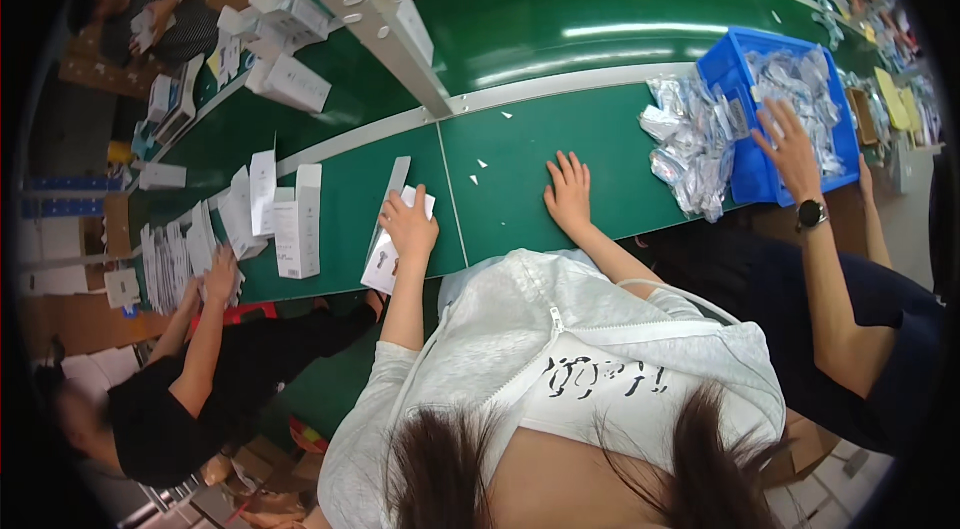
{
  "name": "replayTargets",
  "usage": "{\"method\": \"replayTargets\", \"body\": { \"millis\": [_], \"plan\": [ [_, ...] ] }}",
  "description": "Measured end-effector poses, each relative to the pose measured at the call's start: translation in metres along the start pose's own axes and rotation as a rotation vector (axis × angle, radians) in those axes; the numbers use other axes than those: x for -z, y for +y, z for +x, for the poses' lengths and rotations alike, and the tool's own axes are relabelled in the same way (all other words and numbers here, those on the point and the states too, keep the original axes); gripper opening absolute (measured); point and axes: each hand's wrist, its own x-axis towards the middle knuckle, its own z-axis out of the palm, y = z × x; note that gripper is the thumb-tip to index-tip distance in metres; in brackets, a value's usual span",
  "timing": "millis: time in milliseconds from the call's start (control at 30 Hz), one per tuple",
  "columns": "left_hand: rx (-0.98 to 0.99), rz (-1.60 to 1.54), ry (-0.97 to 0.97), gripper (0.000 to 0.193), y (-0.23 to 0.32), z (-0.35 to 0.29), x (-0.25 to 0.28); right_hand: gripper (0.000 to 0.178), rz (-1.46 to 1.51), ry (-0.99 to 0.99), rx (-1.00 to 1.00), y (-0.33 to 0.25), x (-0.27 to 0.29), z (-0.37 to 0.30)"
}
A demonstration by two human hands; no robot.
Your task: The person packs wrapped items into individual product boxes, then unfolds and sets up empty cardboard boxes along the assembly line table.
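Fingers (421,197) loosely spread, our left hand (408,227) rests over a white carton (380,269), perhaps steadying it; our right hand (570,199), spread and apparently empty, lies on the green tabletop (570,127). Outward, we see upright cartons (298,239) left, a blue bin (757,181) of bagged parts (815,79) right, and co-workers (150,424) on both sides.

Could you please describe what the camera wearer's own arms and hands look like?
The left hand and right hand are bare, with no gloves. Both forearms are uncovered, and no watch or bracelet shows on either wrist. Above them are loose, pale grey sleeves, part of a matching zip-front top.
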Motion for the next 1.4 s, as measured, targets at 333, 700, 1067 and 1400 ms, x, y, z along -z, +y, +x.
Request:
{"method": "replayTargets", "body": {
  "millis": [333,700,1067,1400],
  "plan": [
    [0.019,-0.711,-0.094,0.062,0.014,0.02,0.035,0.056,0.633,-0.344,-0.126,-0.013,0.021,0.035],
    [-0.161,-1.266,-0.086,0.061,0.044,0.036,0.066,0.084,1.59,-0.773,-0.321,-0.084,0.029,0.064],
    [0.219,-1.589,0.099,0.044,-0.029,0.028,0.034,0.065,1.618,-0.953,-0.501,-0.131,-0.022,0.064],
    [0.542,-0.215,0.559,0.05,-0.375,0.103,-0.036,0.07,1.35,-0.786,-0.435,-0.214,-0.055,0.084]
  ]
}}
